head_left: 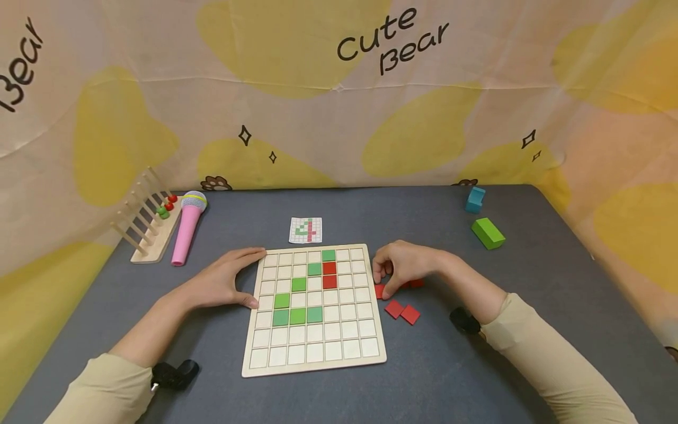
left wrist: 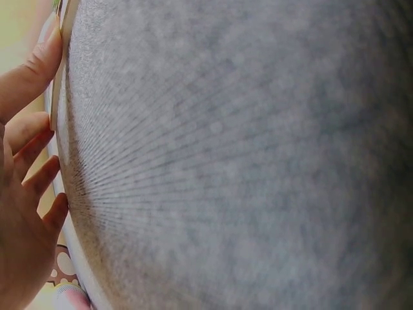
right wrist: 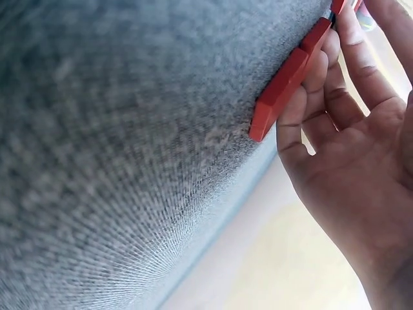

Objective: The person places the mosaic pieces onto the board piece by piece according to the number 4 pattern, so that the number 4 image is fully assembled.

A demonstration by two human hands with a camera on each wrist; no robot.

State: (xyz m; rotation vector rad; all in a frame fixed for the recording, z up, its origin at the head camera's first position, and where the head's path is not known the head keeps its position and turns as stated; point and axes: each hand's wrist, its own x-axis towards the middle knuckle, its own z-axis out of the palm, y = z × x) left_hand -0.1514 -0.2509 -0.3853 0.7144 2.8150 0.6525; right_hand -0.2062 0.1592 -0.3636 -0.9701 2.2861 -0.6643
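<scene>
A wooden grid board [head_left: 315, 370] lies in the middle of the table, with several green tiles [head_left: 298, 316] and two red tiles [head_left: 329, 274] in its cells. My left hand [head_left: 225, 280] steadies the board's left edge, thumb and fingers spread along it; the left wrist view shows its fingertips [left wrist: 57, 205] at the rim. Just off the board's right side, my right hand [head_left: 405, 265] pinches a red tile [head_left: 379, 291] between thumb and fingers. More red tiles [right wrist: 281, 90] lie under its other fingers, and two loose red tiles [head_left: 402, 312] sit nearer the front.
Behind the board lies a small pattern card [head_left: 305, 230] printed with a coloured grid. A pink toy microphone [head_left: 186, 235] and a wooden peg stand [head_left: 153, 250] with beads are at back left. A green block [head_left: 488, 234] and a blue block [head_left: 475, 200] stand back right.
</scene>
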